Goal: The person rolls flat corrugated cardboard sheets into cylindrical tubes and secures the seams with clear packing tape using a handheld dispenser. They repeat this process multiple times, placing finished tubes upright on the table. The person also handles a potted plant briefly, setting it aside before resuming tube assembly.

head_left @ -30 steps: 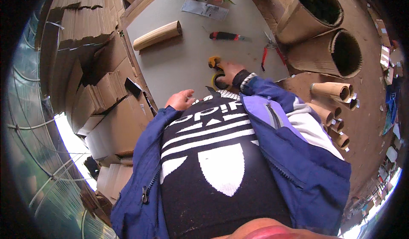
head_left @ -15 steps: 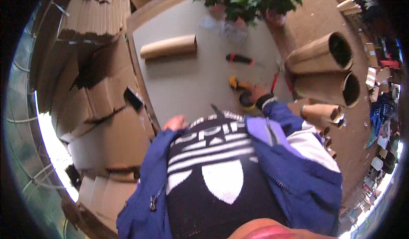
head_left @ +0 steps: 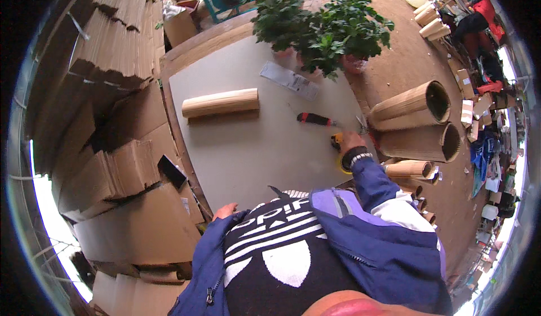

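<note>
My right hand [head_left: 351,142] lies at the right edge of the pale grey tabletop [head_left: 253,152], fingers curled over a small yellow tool [head_left: 336,141] that it mostly hides. A red-and-black handled cutter [head_left: 314,118] lies just left of it, apart from the hand. My left hand [head_left: 224,210] rests at the table's near edge, half covered by my blue jacket sleeve, with nothing seen in it. A rolled tube of corrugated cardboard [head_left: 221,103] lies farther back on the table, beyond both hands.
A white printed paper strip [head_left: 290,80] and leafy potted plants [head_left: 322,25] sit at the table's far side. Large cardboard rolls [head_left: 414,103] lie on the dirt to the right, with smaller ones [head_left: 408,169]. Stacks of flat cardboard [head_left: 112,147] crowd the left.
The view has lifted, so the plants and the far table edge now show. My right hand stays on the yellow tool. My left hand has drawn back toward my body.
</note>
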### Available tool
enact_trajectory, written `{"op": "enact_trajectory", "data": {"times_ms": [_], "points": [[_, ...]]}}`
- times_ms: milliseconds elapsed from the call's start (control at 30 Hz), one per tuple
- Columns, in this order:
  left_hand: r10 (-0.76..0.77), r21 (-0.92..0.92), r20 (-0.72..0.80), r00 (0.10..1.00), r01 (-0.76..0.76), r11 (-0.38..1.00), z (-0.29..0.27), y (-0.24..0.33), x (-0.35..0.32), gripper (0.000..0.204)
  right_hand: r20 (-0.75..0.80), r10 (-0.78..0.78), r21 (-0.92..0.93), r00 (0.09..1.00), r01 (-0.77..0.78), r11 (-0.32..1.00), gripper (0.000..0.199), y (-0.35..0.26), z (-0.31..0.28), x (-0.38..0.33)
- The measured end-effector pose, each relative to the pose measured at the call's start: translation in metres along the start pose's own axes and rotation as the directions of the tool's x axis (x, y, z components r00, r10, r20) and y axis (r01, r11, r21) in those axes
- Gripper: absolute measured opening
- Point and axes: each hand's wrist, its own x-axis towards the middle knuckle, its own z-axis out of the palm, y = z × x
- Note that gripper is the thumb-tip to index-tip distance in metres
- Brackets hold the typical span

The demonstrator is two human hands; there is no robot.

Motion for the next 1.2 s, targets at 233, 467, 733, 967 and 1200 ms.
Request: {"op": "enact_trajectory", "data": {"times_ms": [233,467,733,967,1200], "points": [[0.168,-0.075,-0.161,0.973,-0.181,0.981,0.016,-0.014,0.0,0.049,-0.005,-0.544,0.153,0.839,0.538,0.829,0.031,-0.215,0.027,0.068],[0.041,-0.206,-0.134,0.99,-0.068,0.976,0.007,-0.044,-0.029,0.053,-0.215,-0.68,-0.12,0.701,0.672,0.731,0.018,-0.337,0.029,0.111],[0.081,-0.245,-0.236,0.968,-0.14,0.959,0.032,-0.091,-0.011,0.047,-0.134,-0.634,-0.25,0.762,0.593,0.765,0.012,-0.362,0.057,0.177],[0.1,-0.242,-0.27,0.958,-0.168,0.956,0.005,-0.09,0.023,0.044,0.109,-0.655,-0.402,0.747,0.636,0.658,0.021,-0.369,0.06,0.202],[-0.17,-0.973,-0.179,0.969,-0.2,-0.117,-0.023,-0.021,0.099,0.075,0.05,-0.797,-0.133,0.601,0.795,0.592,0.017,-0.359,0.094,0.051]]}}
